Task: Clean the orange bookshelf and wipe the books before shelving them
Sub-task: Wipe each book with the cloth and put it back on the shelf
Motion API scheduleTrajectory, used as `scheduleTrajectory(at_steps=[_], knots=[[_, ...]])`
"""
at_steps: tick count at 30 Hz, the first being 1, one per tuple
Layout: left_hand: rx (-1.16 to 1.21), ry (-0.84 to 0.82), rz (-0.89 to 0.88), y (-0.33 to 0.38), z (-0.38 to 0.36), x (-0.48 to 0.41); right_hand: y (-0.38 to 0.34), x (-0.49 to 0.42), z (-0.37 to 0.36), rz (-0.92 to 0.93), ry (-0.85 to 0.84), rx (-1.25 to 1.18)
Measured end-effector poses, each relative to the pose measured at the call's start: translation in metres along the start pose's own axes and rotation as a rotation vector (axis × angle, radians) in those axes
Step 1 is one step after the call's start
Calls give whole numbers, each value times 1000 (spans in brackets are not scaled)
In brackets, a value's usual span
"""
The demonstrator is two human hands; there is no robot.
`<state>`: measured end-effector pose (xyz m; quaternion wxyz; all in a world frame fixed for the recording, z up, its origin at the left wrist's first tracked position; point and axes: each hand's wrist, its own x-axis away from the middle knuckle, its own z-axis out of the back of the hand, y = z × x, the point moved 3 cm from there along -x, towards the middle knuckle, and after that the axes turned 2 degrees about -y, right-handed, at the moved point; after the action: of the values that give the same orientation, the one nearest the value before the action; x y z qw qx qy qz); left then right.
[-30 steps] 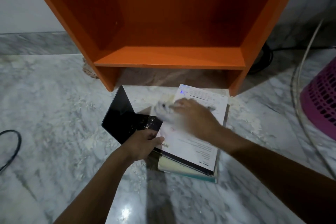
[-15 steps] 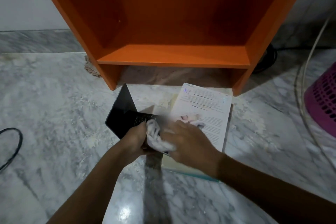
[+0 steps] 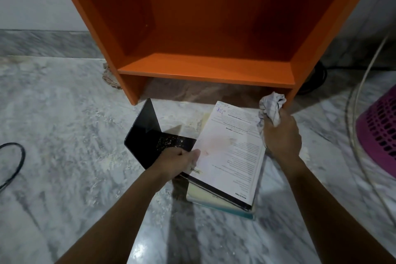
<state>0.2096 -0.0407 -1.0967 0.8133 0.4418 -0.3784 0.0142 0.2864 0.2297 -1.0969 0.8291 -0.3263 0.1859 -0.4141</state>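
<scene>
Below, we see both forearms stretched forward: our left hand [image 3: 180, 161] curls its fingers round the near left edge of the white book [image 3: 231, 152], thumb on its cover, while our right hand [image 3: 280, 135] is clenched round a crumpled cloth [image 3: 271, 107] just beside the book's far right edge. That book lies on a second book [image 3: 205, 196], with a black cover [image 3: 147, 135] just beside its left edge, all on the marble floor [image 3: 64, 135] just in front of the orange bookshelf [image 3: 205, 68]. A purple basket [image 3: 379, 135] stands at the right, a black cable [image 3: 12, 161] at the left.
</scene>
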Motion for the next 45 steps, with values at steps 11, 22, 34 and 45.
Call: scheduleTrajectory(at_steps=[11,22,34,45], knots=[[255,-259,-115,30,4,24,-12,18,-12,-113,-83,-309],[-515,160,-573,139,-7,100,-45,21,0,-271,-372,-919],[-951,93,-545,54,-108,56,8,30,9,-369,-334,-862],[-420,390,-354,22,0,15,-38,102,9,816,-327,-35]])
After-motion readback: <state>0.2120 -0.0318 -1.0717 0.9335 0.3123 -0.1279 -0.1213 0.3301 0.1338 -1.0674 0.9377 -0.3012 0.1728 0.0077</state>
